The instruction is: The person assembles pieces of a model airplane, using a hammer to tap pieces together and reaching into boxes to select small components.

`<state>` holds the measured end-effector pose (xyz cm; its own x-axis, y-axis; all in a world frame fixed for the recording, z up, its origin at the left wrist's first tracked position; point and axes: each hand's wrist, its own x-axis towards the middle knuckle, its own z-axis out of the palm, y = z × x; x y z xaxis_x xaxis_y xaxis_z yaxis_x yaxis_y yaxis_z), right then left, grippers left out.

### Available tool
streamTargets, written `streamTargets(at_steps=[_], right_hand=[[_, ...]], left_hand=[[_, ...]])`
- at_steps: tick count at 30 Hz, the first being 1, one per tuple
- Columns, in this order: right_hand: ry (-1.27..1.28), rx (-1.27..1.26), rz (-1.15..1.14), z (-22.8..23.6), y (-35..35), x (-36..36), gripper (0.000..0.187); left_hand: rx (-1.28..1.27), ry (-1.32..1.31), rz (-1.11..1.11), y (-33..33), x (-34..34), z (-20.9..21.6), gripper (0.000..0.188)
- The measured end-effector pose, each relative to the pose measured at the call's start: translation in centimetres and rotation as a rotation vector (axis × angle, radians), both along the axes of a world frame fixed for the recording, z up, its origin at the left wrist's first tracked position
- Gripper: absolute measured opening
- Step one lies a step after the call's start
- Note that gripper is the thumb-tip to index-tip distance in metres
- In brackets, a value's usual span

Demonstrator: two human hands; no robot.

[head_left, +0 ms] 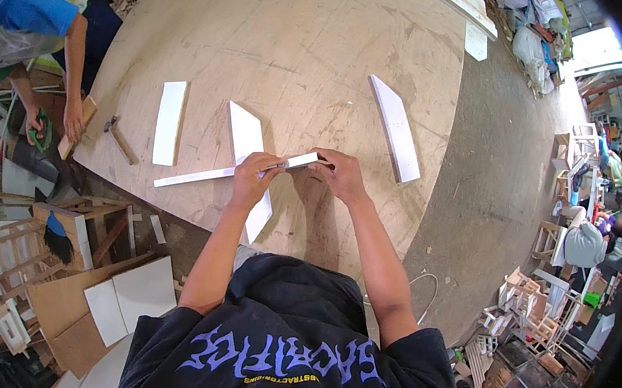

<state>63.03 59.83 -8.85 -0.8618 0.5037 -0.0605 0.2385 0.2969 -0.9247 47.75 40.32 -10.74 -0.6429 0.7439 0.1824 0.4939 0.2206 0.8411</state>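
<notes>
Both hands hold a narrow white wooden strip (195, 177) above the table. It appears to run from the left, through my left hand (254, 179), to my right hand (340, 176) at its right end. The fingers of each hand are closed around it; the part under my left fingers is hidden. Beneath the strip and my left hand lies a white board with slanted ends (245, 130). To its left rests a shorter white board (169, 123). A long white board with angled ends (396, 129) lies beyond my right hand.
A hammer (121, 141) lies near the left edge of the wooden tabletop (302, 64). At far left, another person (41, 22) grips a green tool (41, 131) beside a wood piece. Wooden frames and panels (126, 296) stand at lower left. White lengths lie along the far edge.
</notes>
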Motion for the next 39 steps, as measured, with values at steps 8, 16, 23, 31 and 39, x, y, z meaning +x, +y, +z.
streamTargets(at_steps=[8,16,23,31,39], right_hand=[[0.054,0.224,0.073,1.6,0.1,-0.1,0.029],[0.047,0.248,0.070,1.5,-0.2,0.0,0.031],[0.075,0.247,0.020,0.5,-0.6,0.2,0.030],[0.057,0.265,0.035,1.5,-0.9,0.1,0.029],[0.097,0.305,0.000,0.9,-1.0,0.0,0.029]], left_hand=[[-0.219,-0.196,-0.002,0.6,-1.2,1.6,0.015],[-0.317,-0.397,-0.038,1.2,-2.5,2.5,0.018],[-0.330,-0.450,-0.055,1.3,-3.0,1.9,0.018],[-0.381,-0.421,-0.036,1.3,-3.0,2.0,0.016],[-0.364,-0.405,-0.063,1.2,-3.2,1.6,0.020]])
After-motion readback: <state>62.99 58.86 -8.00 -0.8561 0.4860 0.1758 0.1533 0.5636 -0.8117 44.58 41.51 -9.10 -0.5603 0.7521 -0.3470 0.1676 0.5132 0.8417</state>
